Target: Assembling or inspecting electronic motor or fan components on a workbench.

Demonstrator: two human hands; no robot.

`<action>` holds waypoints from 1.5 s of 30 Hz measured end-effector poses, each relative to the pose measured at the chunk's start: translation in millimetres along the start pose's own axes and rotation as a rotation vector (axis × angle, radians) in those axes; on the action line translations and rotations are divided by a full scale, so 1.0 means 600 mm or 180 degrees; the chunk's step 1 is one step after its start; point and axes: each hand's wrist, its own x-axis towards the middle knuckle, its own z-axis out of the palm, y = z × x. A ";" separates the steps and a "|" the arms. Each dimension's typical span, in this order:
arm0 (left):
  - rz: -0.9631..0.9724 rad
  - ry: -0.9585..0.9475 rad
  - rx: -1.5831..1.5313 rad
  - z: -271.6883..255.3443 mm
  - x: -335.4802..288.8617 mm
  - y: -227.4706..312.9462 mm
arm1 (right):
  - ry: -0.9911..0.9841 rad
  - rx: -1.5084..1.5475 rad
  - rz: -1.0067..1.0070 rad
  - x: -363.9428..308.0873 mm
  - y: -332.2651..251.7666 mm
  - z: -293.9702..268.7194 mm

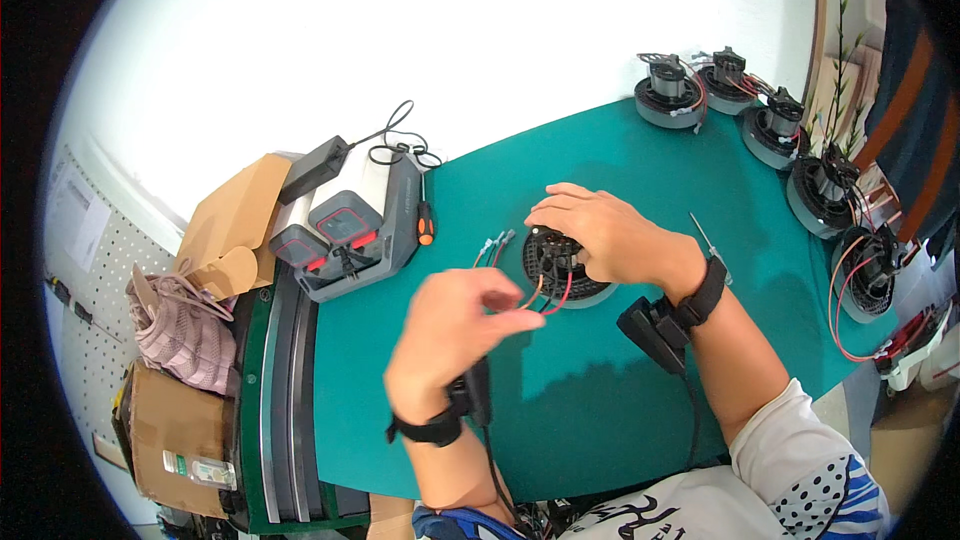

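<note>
On the green mat, a round black motor unit [545, 258] with a grey rim stands in front of me. My right hand [605, 230] lies over its top right side, fingers wrapped round the black upper part, covering much of it. Close to the unit's near left side is my left hand [455, 315], slightly blurred, with fingers curved and a gap between thumb and index finger. Its thumb tip is by a red wire [566, 292] that loops out of the unit; whether they touch I cannot tell. More thin wires with pale connectors [493, 244] stick out behind the left hand.
Several similar motor units [670, 95] line the mat's far right edge, wires trailing. A screwdriver [711, 248] lies right of my right hand. At left are a grey and white device [360, 230], an orange-handled screwdriver [426, 225] and a cardboard box [230, 225]. A white wall rises behind.
</note>
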 end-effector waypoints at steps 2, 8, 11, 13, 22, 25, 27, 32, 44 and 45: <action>0.0118 -0.0262 0.0886 0.034 0.020 0.014 | -0.0053 0.0010 0.0014 0.004 0.001 -0.002; 0.0278 -0.0086 0.0611 0.018 0.017 0.002 | -0.0157 -0.0105 0.0130 0.005 -0.002 -0.014; 0.0235 0.0182 0.0298 0.022 0.011 0.002 | -0.0304 -0.0273 0.0232 0.001 -0.006 -0.026; 0.0531 0.0135 0.0224 0.029 0.011 0.004 | -0.0371 -0.0325 0.0251 0.002 -0.010 -0.029; 0.0487 0.0269 0.0749 0.014 0.007 0.003 | -0.0332 -0.0401 0.0239 0.008 -0.017 -0.029; 0.0078 0.0148 0.0159 0.002 -0.008 0.003 | -0.0433 -0.0622 0.0181 0.008 -0.018 -0.022; -0.0105 0.0382 0.0292 -0.008 -0.008 0.001 | -0.0211 -0.0346 0.0280 0.005 -0.015 -0.020; 0.0073 0.1331 0.0800 -0.035 -0.018 0.002 | -0.0111 -0.0337 0.0205 -0.001 -0.009 -0.016; 0.0669 0.1889 0.1173 -0.029 -0.020 0.037 | 0.0417 0.1409 -0.0146 0.041 -0.117 -0.007; 0.0714 0.1928 0.1229 -0.029 -0.020 0.036 | 0.0324 0.1419 0.0000 0.044 -0.122 -0.002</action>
